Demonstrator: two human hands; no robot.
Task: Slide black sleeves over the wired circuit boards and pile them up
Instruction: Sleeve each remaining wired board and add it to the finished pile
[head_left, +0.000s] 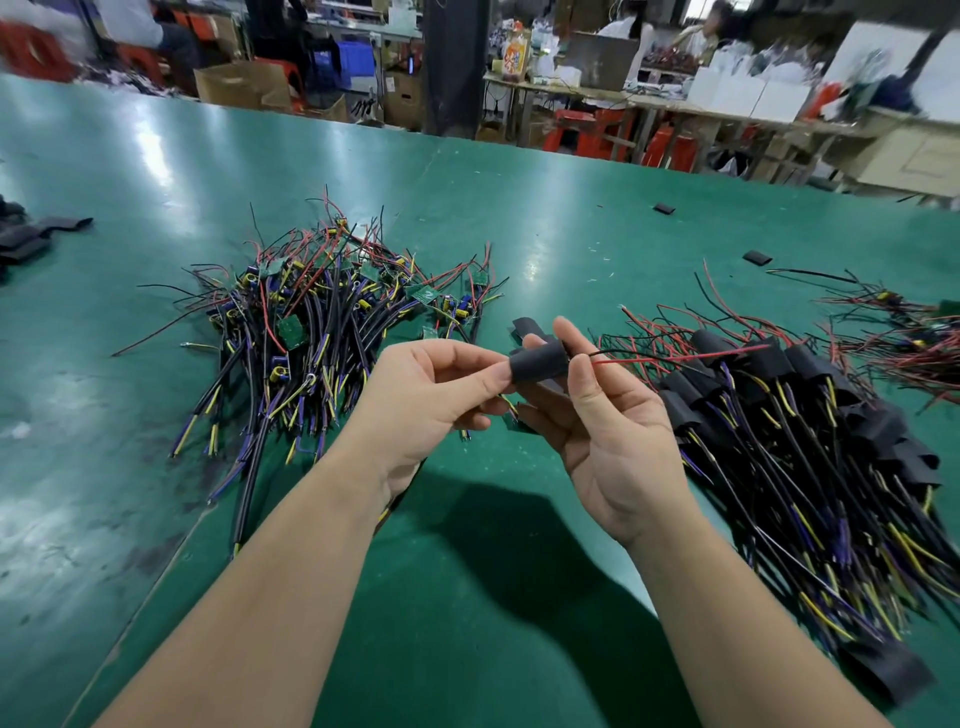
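left hand (441, 395) and right hand (613, 431) both pinch the black sleeve (540, 362), held above the table (467, 597) between the bare-board pile (322, 322) and the sleeved pile (779, 415). risk: if i push skewed, the board inside, hidden from me, could snag and kink the red lead (675, 357).

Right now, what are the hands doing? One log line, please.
left hand: pinches black sleeve | right hand: holds black sleeve | sleeved pile: right | unsleeved pile: left

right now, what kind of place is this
Likely an electronics assembly workshop: a wide green work table holds a heap of bare wired green circuit boards and a pile of black-sleeved ones.
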